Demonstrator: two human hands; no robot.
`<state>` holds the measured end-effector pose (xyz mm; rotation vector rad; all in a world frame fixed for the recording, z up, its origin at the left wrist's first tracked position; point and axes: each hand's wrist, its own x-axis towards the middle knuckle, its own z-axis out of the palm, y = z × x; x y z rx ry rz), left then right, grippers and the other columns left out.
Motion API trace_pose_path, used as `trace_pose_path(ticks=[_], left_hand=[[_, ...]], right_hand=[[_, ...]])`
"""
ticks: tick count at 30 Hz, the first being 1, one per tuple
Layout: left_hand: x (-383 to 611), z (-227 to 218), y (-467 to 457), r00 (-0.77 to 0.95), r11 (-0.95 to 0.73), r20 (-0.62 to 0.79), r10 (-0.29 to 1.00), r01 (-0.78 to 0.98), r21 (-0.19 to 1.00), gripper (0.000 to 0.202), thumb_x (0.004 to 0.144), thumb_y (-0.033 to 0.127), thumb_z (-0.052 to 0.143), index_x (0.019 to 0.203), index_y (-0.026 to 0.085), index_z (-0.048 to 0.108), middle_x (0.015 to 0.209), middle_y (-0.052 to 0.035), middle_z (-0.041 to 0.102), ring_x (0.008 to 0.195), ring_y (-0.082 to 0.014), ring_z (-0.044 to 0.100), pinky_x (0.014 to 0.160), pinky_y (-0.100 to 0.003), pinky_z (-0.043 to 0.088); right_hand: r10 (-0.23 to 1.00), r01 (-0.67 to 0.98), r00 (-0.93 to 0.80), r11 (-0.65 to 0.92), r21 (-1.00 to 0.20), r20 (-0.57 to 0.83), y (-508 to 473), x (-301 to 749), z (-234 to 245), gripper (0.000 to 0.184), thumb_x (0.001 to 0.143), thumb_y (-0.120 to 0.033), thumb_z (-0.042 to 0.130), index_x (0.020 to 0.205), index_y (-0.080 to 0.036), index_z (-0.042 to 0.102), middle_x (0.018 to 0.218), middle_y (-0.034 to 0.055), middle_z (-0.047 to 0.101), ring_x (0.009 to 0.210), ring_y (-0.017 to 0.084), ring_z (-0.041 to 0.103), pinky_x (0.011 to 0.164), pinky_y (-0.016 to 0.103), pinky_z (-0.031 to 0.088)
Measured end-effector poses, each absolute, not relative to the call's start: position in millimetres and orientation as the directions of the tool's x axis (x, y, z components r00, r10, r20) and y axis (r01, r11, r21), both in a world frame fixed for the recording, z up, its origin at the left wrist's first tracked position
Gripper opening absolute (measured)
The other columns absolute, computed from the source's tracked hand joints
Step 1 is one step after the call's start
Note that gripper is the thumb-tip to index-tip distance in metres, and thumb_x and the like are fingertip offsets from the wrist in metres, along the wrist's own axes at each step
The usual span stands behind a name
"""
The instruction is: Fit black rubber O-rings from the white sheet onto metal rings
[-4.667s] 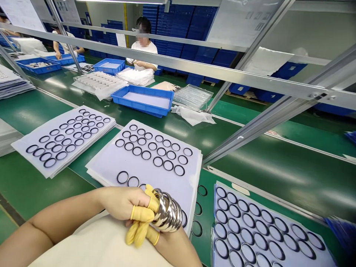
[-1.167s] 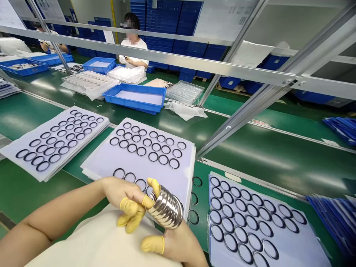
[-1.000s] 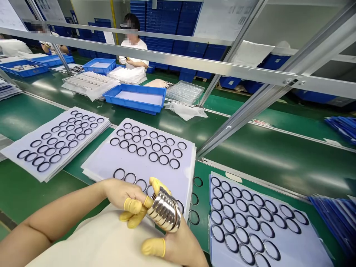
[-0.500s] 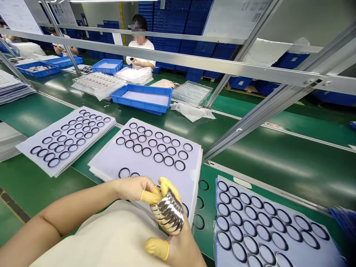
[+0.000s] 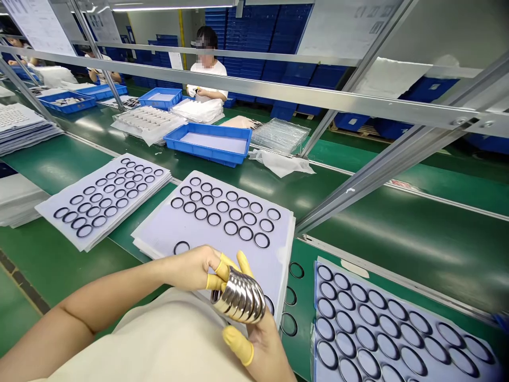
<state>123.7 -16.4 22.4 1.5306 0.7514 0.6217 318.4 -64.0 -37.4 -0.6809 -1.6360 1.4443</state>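
A stack of shiny metal rings [image 5: 242,300] rests in my right hand [image 5: 265,347], which is closed under it, its thumb in a yellow finger cot. My left hand [image 5: 191,268], also in yellow cots, pinches the stack's near end. Both hands hover over the front edge of a white sheet [image 5: 163,236] that carries rows of black rings. A yellow-tipped finger stands up behind the stack.
Similar ring sheets lie at left [image 5: 53,225] and right [image 5: 427,347]. Three loose black rings [image 5: 296,269] sit on the green belt. A slanted metal strut [image 5: 382,170] and a blue tray [image 5: 207,146] stand beyond. A person [image 5: 207,69] works opposite. White stacks [image 5: 18,199] lie far left.
My left fingers have gone from wrapping the ring stack to pinching its near end. My right thumb has come into view below, and the stack has tilted slightly.
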Motion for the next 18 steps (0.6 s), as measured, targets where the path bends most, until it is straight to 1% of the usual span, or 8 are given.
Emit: trace_pose_path(ticks=[2,5,8,10,13,15,16,18], left_hand=[[124,22,-16,0.617,0.070,-0.097,0.781,0.067,0.995,0.017,0.079,0.027,0.067,0.072,0.013,0.073,0.081,-0.0073,0.068,0.080,-0.0170,0.060,0.077,-0.027,0.050],[126,18,-13,0.606,0.285,-0.228,0.762,0.001,0.958,0.018,0.070,0.029,0.075,0.065,0.012,0.072,0.067,-0.0025,0.064,0.067,-0.0123,0.056,0.067,-0.023,0.049],[128,13,-12,0.597,0.447,-0.344,0.724,-0.026,0.894,0.022,0.059,0.031,0.083,0.062,0.012,0.072,0.057,0.0011,0.060,0.056,-0.0089,0.051,0.061,-0.021,0.048],[128,8,-11,0.595,0.491,-0.382,0.707,-0.025,0.871,0.026,0.053,0.032,0.085,0.060,0.012,0.071,0.052,0.0020,0.059,0.053,-0.0087,0.049,0.059,-0.021,0.048],[128,2,-9,0.591,0.490,-0.387,0.707,-0.016,0.871,0.025,0.053,0.033,0.085,0.059,0.013,0.071,0.051,0.0023,0.059,0.053,-0.0090,0.050,0.059,-0.021,0.048],[127,0,-7,0.587,0.456,-0.372,0.718,0.006,0.890,0.022,0.058,0.032,0.081,0.060,0.013,0.070,0.052,0.0023,0.059,0.055,-0.0092,0.051,0.060,-0.021,0.048],[127,0,-7,0.582,0.411,-0.348,0.735,0.027,0.911,0.020,0.062,0.031,0.078,0.061,0.013,0.070,0.054,0.0019,0.060,0.056,-0.0096,0.051,0.061,-0.021,0.047],[126,1,-6,0.555,0.234,-0.249,0.794,0.099,0.967,0.015,0.071,0.025,0.069,0.064,0.013,0.070,0.064,-0.0008,0.064,0.064,-0.0117,0.056,0.065,-0.022,0.048]], right_hand=[[0.829,-0.185,-0.509,0.158,-0.970,0.232,-63,318,-38,0.038,0.086,-0.047,0.059,0.121,-0.030,0.062,0.140,0.0105,0.051,0.134,0.030,0.040,0.108,0.052,0.035],[0.825,-0.245,-0.525,0.090,-0.965,0.210,-62,318,-39,0.044,0.086,-0.045,0.061,0.127,-0.029,0.058,0.134,0.0115,0.057,0.127,0.030,0.050,0.104,0.049,0.041],[0.839,-0.198,-0.515,0.085,-0.977,0.178,-60,320,-37,0.041,0.085,-0.043,0.062,0.124,-0.029,0.061,0.130,0.0099,0.061,0.121,0.031,0.055,0.103,0.048,0.043],[0.842,-0.154,-0.515,0.093,-0.984,0.161,-59,323,-36,0.034,0.086,-0.042,0.062,0.117,-0.030,0.066,0.124,0.0088,0.065,0.114,0.030,0.059,0.099,0.046,0.046],[0.839,-0.115,-0.526,0.090,-0.989,0.138,-57,326,-36,0.027,0.086,-0.043,0.061,0.108,-0.030,0.070,0.106,0.0076,0.073,0.101,0.029,0.065,0.092,0.043,0.050],[0.844,-0.084,-0.521,0.097,-0.992,0.127,-56,328,-38,0.025,0.085,-0.043,0.062,0.103,-0.028,0.071,0.095,0.0072,0.074,0.094,0.027,0.067,0.089,0.042,0.051],[0.850,-0.070,-0.513,0.095,-0.993,0.118,-55,328,-40,0.025,0.085,-0.043,0.062,0.102,-0.027,0.071,0.092,0.0074,0.074,0.090,0.027,0.067,0.087,0.041,0.051],[0.854,-0.079,-0.512,0.056,-0.995,0.089,-54,328,-43,0.026,0.085,-0.044,0.062,0.100,-0.025,0.071,0.083,0.0069,0.073,0.079,0.024,0.067,0.082,0.039,0.053]])
